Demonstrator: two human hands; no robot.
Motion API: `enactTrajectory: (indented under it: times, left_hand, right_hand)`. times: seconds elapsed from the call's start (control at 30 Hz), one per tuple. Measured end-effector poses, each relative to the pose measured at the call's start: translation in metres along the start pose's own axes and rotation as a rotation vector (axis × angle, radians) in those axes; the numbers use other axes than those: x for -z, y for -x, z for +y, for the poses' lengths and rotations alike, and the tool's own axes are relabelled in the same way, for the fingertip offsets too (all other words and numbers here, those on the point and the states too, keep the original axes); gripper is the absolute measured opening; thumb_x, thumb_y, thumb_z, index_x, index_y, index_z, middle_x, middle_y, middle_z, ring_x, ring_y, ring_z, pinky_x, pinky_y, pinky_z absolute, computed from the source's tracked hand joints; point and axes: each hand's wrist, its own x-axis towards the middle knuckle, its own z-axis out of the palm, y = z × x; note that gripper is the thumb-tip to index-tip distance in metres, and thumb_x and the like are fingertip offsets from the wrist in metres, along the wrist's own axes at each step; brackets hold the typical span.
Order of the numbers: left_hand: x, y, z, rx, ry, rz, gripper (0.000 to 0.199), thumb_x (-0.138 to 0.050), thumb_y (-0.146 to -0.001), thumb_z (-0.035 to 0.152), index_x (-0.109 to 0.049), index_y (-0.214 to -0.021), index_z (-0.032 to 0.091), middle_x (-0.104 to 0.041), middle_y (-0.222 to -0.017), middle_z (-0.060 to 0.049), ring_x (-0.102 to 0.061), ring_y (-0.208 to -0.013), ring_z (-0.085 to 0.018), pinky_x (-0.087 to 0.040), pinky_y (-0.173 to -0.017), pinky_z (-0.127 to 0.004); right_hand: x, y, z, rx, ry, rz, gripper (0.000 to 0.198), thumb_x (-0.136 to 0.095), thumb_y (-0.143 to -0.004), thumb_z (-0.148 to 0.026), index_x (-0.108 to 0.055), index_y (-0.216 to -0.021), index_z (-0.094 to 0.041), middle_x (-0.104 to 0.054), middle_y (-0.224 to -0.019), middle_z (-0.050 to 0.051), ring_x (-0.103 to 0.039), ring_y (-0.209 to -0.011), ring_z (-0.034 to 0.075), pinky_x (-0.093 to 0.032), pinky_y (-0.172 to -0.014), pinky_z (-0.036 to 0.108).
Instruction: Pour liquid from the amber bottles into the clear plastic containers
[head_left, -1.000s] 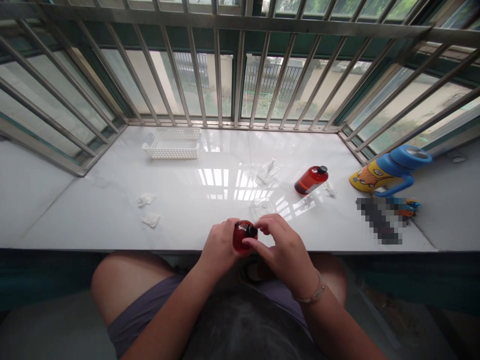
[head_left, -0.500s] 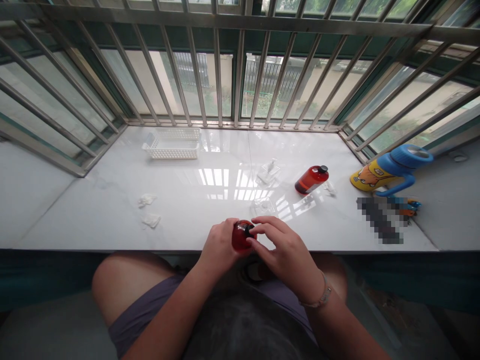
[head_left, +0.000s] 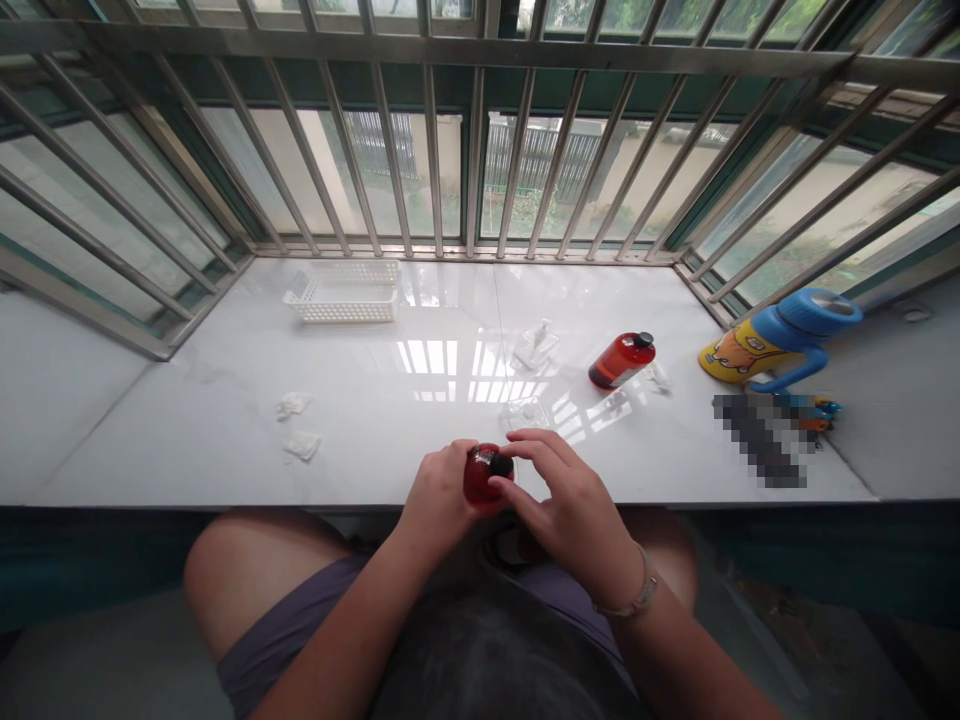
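Note:
At the counter's front edge, my left hand [head_left: 441, 492] is wrapped round a red bottle [head_left: 481, 484]. Thumb and fingers of my right hand [head_left: 559, 490] are closed about the bottle's black cap [head_left: 501, 465]. The cap sits on the bottle's neck. Just beyond my hands lies a small clear plastic piece [head_left: 526, 412], and farther back a clear piece with an upright stem [head_left: 537, 343]. A second red bottle [head_left: 621, 362] with a black cap stands to the right.
A white perforated basket [head_left: 345, 305] is at the back left. Two crumpled white tissues, one nearer [head_left: 303, 446], lie on the left. A blue-and-yellow flask [head_left: 776, 340] stands right, near a blurred dark item [head_left: 761, 440]. Metal bars [head_left: 480, 150] edge the counter's back [head_left: 180, 430].
My right fingers have shifted slightly about the black cap, and more of the cap shows. The bottle in my left hand stays in place.

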Motion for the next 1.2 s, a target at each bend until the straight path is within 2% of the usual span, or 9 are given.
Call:
enactTrajectory:
  times: [0.1, 0.17, 0.3, 0.4, 0.5, 0.6, 0.8, 1.03, 1.2]
  left_hand:
    - [-0.001, 0.000, 0.001, -0.007, -0.019, -0.001, 0.058, -0.092, -0.077, 0.030, -0.058, -0.125, 0.028, -0.079, -0.114, -0.004, -0.076, -0.101, -0.031, -0.059, -0.095, -0.047]
    - [-0.001, 0.001, 0.001, -0.009, -0.026, 0.000, 0.058, -0.092, -0.078, 0.031, -0.058, -0.125, 0.028, -0.079, -0.114, -0.004, -0.076, -0.101, -0.031, -0.059, -0.095, -0.047]
    - [-0.001, 0.001, -0.001, 0.009, -0.010, 0.022, 0.061, -0.094, -0.076, 0.032, -0.057, -0.124, 0.029, -0.078, -0.112, -0.003, -0.077, -0.102, -0.030, -0.060, -0.094, -0.046]
    - [-0.001, 0.001, -0.002, 0.000, 0.002, 0.016, 0.061, -0.094, -0.076, 0.031, -0.057, -0.124, 0.029, -0.079, -0.115, -0.003, -0.077, -0.103, -0.030, -0.060, -0.095, -0.046]
    - [-0.002, 0.001, -0.002, -0.021, -0.014, 0.012, 0.061, -0.093, -0.076, 0.031, -0.056, -0.125, 0.028, -0.079, -0.115, -0.004, -0.077, -0.101, -0.031, -0.059, -0.095, -0.047]
    - [-0.003, 0.001, -0.001, -0.024, -0.034, 0.010, 0.060, -0.092, -0.078, 0.033, -0.056, -0.125, 0.028, -0.079, -0.114, -0.004, -0.076, -0.101, -0.031, -0.058, -0.095, -0.048]
    - [-0.002, 0.002, -0.004, -0.019, -0.012, 0.028, 0.062, -0.093, -0.077, 0.032, -0.055, -0.125, 0.028, -0.079, -0.115, -0.004, -0.077, -0.101, -0.030, -0.058, -0.095, -0.047]
    - [-0.006, 0.002, -0.002, -0.070, -0.038, 0.022, 0.061, -0.093, -0.077, 0.030, -0.055, -0.125, 0.027, -0.079, -0.116, -0.004, -0.076, -0.100, -0.031, -0.058, -0.093, -0.047]
    - [-0.006, 0.003, -0.005, -0.054, -0.041, 0.038, 0.064, -0.093, -0.077, 0.031, -0.054, -0.127, 0.028, -0.079, -0.116, -0.005, -0.077, -0.102, -0.031, -0.058, -0.093, -0.047]
  right_hand:
    - [-0.003, 0.000, 0.002, -0.015, 0.075, 0.021, 0.011, -0.075, -0.102, -0.030, -0.067, -0.109, -0.026, -0.076, -0.102, 0.007, -0.074, -0.097, 0.027, -0.064, -0.087, 0.043]
    - [-0.004, 0.001, 0.004, -0.021, 0.073, 0.018, 0.008, -0.074, -0.102, -0.029, -0.067, -0.104, -0.026, -0.076, -0.099, 0.007, -0.074, -0.093, 0.025, -0.063, -0.083, 0.041]
    - [-0.003, 0.003, 0.006, 0.040, -0.005, -0.011, 0.015, -0.066, -0.104, -0.015, -0.071, -0.112, -0.027, -0.079, -0.123, 0.007, -0.077, -0.113, 0.024, -0.065, -0.097, 0.040]
    - [-0.001, 0.003, 0.003, 0.061, 0.042, 0.011, 0.021, -0.068, -0.103, -0.016, -0.070, -0.121, -0.026, -0.074, -0.137, 0.011, -0.072, -0.126, 0.028, -0.062, -0.107, 0.045]
    - [-0.001, 0.002, 0.000, 0.019, 0.084, 0.028, 0.020, -0.076, -0.100, -0.026, -0.068, -0.119, -0.025, -0.076, -0.114, 0.010, -0.074, -0.106, 0.028, -0.064, -0.094, 0.046]
    - [-0.001, 0.002, -0.001, -0.008, 0.082, 0.016, 0.008, -0.072, -0.103, -0.026, -0.066, -0.108, -0.025, -0.074, -0.095, 0.005, -0.072, -0.087, 0.024, -0.062, -0.079, 0.040]
    - [0.001, 0.002, -0.003, 0.034, -0.012, -0.035, 0.023, -0.066, -0.103, -0.014, -0.065, -0.122, -0.026, -0.076, -0.126, 0.008, -0.074, -0.117, 0.025, -0.062, -0.101, 0.040]
    - [-0.001, 0.002, -0.006, 0.003, 0.147, -0.047, 0.008, -0.065, -0.107, -0.025, -0.068, -0.114, -0.022, -0.074, -0.102, 0.007, -0.074, -0.089, 0.022, -0.064, -0.082, 0.038]
    - [0.002, 0.001, -0.006, 0.040, 0.095, -0.085, 0.032, -0.061, -0.107, -0.018, -0.064, -0.138, -0.024, -0.072, -0.134, 0.011, -0.074, -0.118, 0.024, -0.064, -0.101, 0.040]
